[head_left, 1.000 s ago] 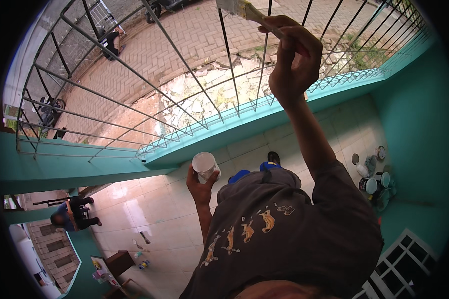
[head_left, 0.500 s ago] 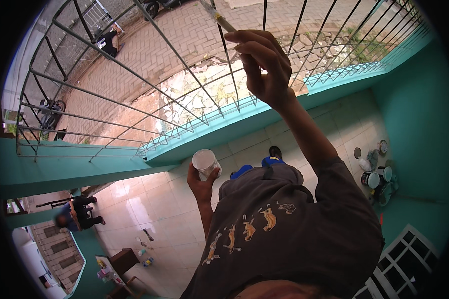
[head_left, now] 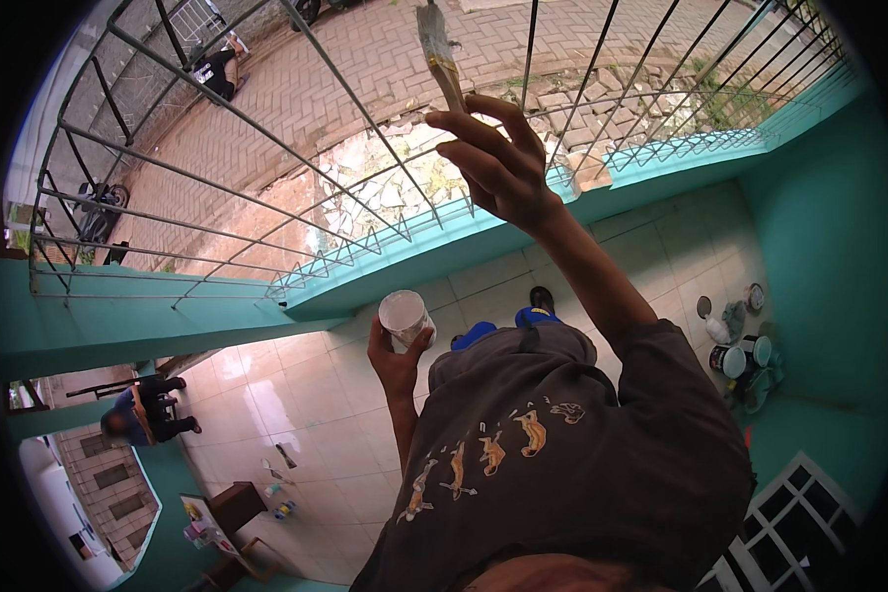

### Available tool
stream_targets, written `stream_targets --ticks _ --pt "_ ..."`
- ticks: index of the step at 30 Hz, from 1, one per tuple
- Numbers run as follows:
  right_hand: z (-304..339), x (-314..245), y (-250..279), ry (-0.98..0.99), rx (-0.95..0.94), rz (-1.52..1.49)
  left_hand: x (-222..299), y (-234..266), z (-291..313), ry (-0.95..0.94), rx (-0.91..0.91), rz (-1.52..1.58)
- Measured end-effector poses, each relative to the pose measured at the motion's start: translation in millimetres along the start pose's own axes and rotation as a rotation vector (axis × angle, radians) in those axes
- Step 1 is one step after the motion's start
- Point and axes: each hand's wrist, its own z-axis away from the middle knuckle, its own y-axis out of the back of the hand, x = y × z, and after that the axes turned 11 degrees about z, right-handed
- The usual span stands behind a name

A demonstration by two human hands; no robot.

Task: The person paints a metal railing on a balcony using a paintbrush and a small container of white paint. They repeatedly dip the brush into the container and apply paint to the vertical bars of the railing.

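Note:
Raised in front of me, my right hand [head_left: 503, 163] pinches the handle of a paintbrush [head_left: 440, 57] whose grey, paint-covered bristles point up and away. The brush overlaps a bar of the metal grille [head_left: 365, 118]; I cannot tell whether the bristles touch it. Lower and to the left, my left hand [head_left: 395, 360] is wrapped round a small white tub [head_left: 403, 312]. Its open top faces me and its inside looks whitish. The grille's bars rise from a turquoise low wall [head_left: 365, 264] that runs across in front of me.
Several paint buckets [head_left: 728, 361] and bags stand by the turquoise wall at right. At left a person [head_left: 143, 412] sits, and another person [head_left: 215, 75] crouches beyond the grille. A motorcycle [head_left: 99, 212] is parked outside. A small table [head_left: 207, 523] stands at lower left on the tiled floor.
My right hand has come down and slightly left, nearer to me, bringing more of the brush into view. My left hand still holds the tub, nearly in the same place.

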Motion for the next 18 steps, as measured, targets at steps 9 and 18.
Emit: stream_targets --ticks 9,18 --pt "-3.5 24.4 12.1 -0.159 -0.074 -0.216 0.8 -1.5 2.1 -0.001 0.02 0.014" --pt "-12.3 20.8 21.0 -0.342 0.254 -0.28 0.4 2.3 2.7 0.0 0.025 0.001"
